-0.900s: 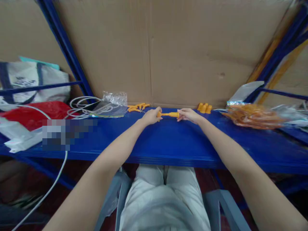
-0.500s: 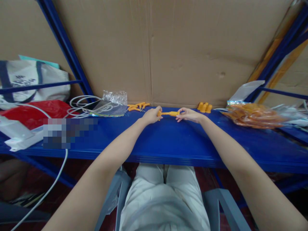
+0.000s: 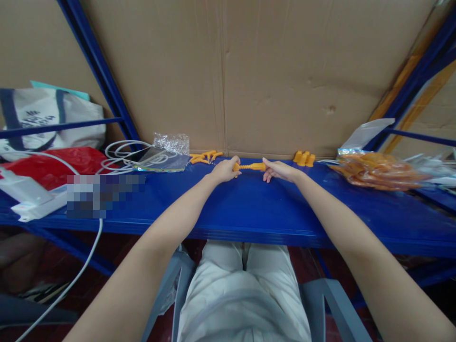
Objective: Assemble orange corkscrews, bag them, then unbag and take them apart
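I have my left hand (image 3: 223, 171) clamped on 1 end of the small orange ribbed plastic rod (image 3: 250, 166), near the blue worktop's (image 3: 249, 209) back edge by the brown cardboard wall (image 3: 228, 76). My right hand (image 3: 280, 170) touches the other end; whether it grips, I cannot tell. Bare worktop lies toward me.
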The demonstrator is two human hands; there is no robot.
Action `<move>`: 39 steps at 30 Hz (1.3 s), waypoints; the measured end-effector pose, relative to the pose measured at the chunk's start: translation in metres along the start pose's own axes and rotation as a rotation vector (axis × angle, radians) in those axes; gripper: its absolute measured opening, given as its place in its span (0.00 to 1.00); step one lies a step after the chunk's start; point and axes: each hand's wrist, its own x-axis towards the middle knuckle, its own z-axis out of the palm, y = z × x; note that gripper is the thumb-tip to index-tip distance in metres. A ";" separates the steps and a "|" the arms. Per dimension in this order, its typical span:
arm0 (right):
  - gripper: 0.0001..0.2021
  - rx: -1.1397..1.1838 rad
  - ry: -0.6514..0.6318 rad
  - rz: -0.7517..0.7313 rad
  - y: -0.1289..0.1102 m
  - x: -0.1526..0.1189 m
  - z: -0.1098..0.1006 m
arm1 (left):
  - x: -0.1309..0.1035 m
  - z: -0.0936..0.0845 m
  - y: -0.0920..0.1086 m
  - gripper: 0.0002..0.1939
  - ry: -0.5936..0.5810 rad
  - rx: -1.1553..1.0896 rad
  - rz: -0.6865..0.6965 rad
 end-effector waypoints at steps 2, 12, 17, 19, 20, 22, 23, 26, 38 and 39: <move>0.11 0.035 -0.035 -0.024 0.001 -0.003 -0.002 | 0.000 0.001 -0.001 0.19 0.002 -0.002 0.000; 0.07 0.051 0.077 -0.049 0.003 -0.003 0.002 | -0.001 0.000 0.001 0.19 0.006 0.000 -0.008; 0.19 -0.013 0.052 -0.051 0.004 0.000 0.002 | 0.000 0.000 -0.001 0.19 0.006 -0.021 -0.016; 0.20 -0.029 0.067 -0.045 0.004 0.000 0.002 | 0.000 0.001 -0.002 0.19 0.015 -0.027 -0.020; 0.20 -0.028 0.072 -0.046 0.004 0.000 0.003 | 0.000 0.001 -0.002 0.19 0.019 -0.027 -0.019; 0.15 -0.012 0.080 -0.063 0.003 -0.001 0.003 | 0.000 0.002 -0.002 0.18 0.026 -0.024 -0.013; 0.12 -0.004 0.087 -0.081 0.003 -0.001 0.004 | 0.000 0.002 -0.003 0.18 0.030 -0.024 -0.010; 0.12 0.012 0.125 -0.155 0.004 -0.002 0.004 | 0.001 0.003 -0.004 0.16 0.038 -0.028 0.000; 0.08 0.029 0.169 -0.163 0.000 -0.004 0.010 | 0.001 0.005 -0.006 0.15 0.037 -0.024 0.004; 0.08 0.028 0.165 -0.167 0.000 -0.004 0.010 | 0.002 0.006 -0.006 0.15 0.039 -0.025 0.007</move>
